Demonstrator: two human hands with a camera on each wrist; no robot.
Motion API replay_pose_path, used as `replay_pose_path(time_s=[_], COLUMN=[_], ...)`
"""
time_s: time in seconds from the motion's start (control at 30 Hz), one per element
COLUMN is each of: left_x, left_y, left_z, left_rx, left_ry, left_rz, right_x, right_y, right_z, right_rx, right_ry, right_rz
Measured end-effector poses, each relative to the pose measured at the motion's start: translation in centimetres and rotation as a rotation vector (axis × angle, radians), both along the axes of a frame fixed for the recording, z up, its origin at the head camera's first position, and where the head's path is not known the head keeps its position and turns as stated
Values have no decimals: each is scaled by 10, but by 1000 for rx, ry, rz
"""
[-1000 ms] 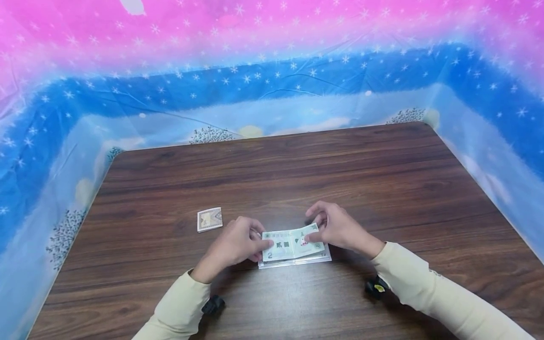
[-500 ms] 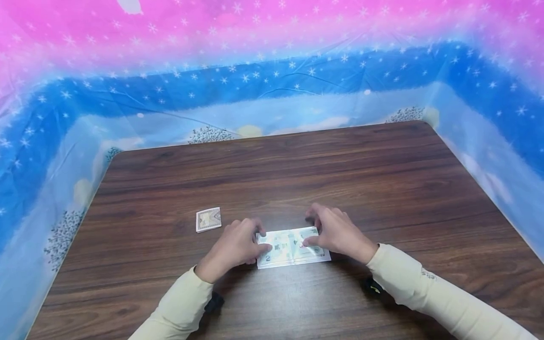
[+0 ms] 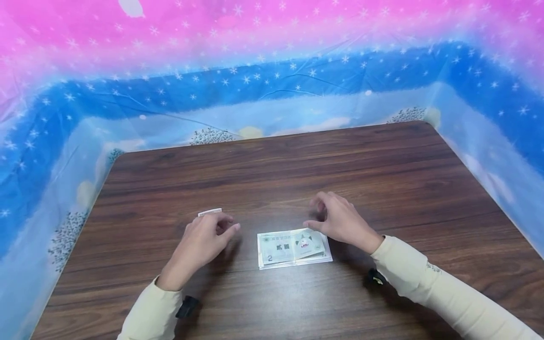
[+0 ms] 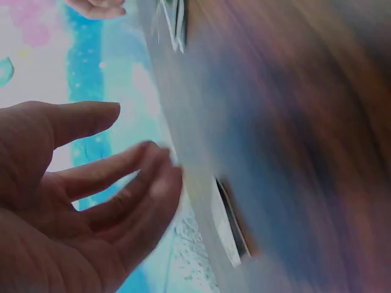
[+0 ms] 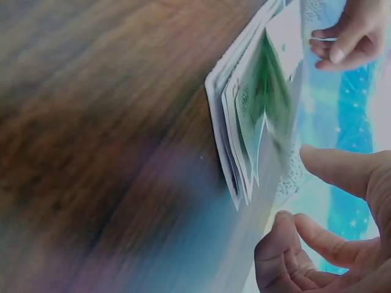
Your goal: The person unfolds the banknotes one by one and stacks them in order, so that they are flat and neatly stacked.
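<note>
A stack of pale green paper banknotes [image 3: 280, 252], creased down the middle, lies on the table; the top one carries a "2". In the right wrist view the notes [image 5: 244, 116] fan slightly apart at their ends. My right hand [image 3: 340, 218] hovers at the stack's upper right corner with fingers loosely bent and nothing between them. To the left of the stack, my left hand [image 3: 201, 245] is off the notes, its fingers relaxed. It mostly covers a small folded brownish note [image 3: 210, 212] in the head view; the left wrist view shows that folded note [image 4: 229, 226] beyond the fingertips.
Everything lies on a dark wood-grain table [image 3: 272, 174] with rounded far corners. A pink and blue snowflake-patterned cloth [image 3: 272, 80] hangs around its back and sides. Black wrist cameras [image 3: 187, 307] sit under the cream sleeves [image 3: 148, 309].
The top green note, held up by both hands at first, has come down onto the stack. My left hand has let go and moved left over the folded note; my right hand has lifted off slightly.
</note>
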State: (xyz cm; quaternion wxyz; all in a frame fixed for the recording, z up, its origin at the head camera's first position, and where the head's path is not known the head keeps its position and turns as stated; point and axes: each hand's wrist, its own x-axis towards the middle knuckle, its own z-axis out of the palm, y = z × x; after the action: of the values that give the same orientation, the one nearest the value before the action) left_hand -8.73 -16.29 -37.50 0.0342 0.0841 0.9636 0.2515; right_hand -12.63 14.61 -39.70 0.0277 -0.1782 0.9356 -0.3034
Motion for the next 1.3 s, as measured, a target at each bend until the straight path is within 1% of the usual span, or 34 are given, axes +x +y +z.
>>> replay_pose_path(time_s=[0.03, 0.1, 0.2, 0.3, 0.4, 0.5, 0.6, 0.7, 0.87, 1.03, 1.23, 1.3], left_x=[1, 2, 3, 3, 0, -4, -8, -12, -19, -25, -31, -32], left_y=[-3, -7, -10, -8, -3, 6, 17, 31, 52, 67, 82, 86], left_z=[0, -2, -4, -7, -8, -9, -10, -11, -14, -14, -14, -13], left_rx=[-28, -76, -130, -148, -141, -130, -118, -99, -65, -47, -66, -73], left_ry=[10, 4, -46, -102, -133, -150, -153, -158, -175, -174, -151, -162], left_rz=[-3, -12, -21, -38, -55, -76, -108, -136, -178, -233, -326, -339], right_x=[-2, -5, -10, -16, -21, -26, -30, -33, -38, -43, -48, -48], right_y=[0, 0, 0, 0, 0, -1, -1, -2, -6, -10, -14, -15], right_z=[0, 1, 2, 2, 1, -2, -5, -7, -7, -6, -5, -4], right_rx=[-9, -27, -68, -125, -194, -281, -390, -474, -529, -592, -686, -732], right_ry=[-10, -35, -90, -154, -220, -307, -409, -491, -565, -638, -757, -796], right_rz=[2, 2, 0, -6, -12, -28, -60, -88, -99, -88, -82, -91])
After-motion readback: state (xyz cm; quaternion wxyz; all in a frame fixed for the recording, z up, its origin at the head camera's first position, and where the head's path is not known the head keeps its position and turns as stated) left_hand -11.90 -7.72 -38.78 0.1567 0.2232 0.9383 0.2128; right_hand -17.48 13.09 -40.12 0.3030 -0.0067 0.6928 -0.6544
